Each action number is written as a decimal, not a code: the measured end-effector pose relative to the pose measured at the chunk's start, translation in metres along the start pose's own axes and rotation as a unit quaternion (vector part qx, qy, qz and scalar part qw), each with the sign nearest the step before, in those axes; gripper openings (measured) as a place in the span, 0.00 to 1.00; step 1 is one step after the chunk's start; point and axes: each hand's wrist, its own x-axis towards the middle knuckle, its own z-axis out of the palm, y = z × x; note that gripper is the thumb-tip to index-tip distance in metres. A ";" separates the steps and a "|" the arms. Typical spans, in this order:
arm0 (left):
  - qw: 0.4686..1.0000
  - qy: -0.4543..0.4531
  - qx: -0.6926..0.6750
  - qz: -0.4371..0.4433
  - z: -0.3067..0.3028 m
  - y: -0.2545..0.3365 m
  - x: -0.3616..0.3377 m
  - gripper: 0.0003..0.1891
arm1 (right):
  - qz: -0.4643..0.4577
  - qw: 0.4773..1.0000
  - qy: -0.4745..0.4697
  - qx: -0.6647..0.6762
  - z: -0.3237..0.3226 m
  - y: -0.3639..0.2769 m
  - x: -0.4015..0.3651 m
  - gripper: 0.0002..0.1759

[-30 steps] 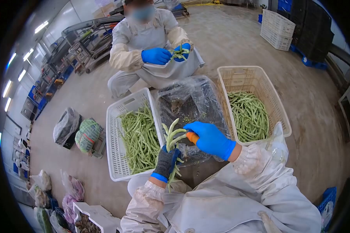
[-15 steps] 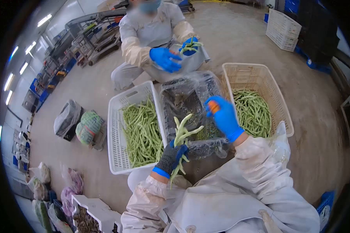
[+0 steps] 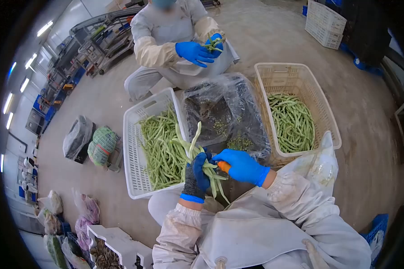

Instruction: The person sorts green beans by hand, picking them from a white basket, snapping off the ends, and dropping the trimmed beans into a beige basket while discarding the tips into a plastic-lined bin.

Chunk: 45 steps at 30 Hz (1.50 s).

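Observation:
My left hand, in a grey and blue glove, is closed around a bunch of green beans whose ends stick out above and below the fist. My right hand, blue-gloved, grips a small tool with an orange handle; its working end is hidden at the beans. Both hands meet over my lap, just in front of a plastic-lined black tub with green trimmings. To the left stands a white crate of beans; to the right, a beige crate with more beans.
Across the tub sits a co-worker in blue gloves, holding a few beans. At left are a lined bin and a green wrapped bundle. A white box and bags lie lower left; stacked crates stand behind.
My right hand has moved down and left from above the tub to the beans in my left hand. The bunch now tilts, its lower ends pointing right. The co-worker's hands have come closer together.

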 end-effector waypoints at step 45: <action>0.964 0.153 0.038 0.213 0.008 -0.002 0.004 0.16 | -0.073 0.987 0.031 -0.141 0.031 -0.020 -0.008 0.07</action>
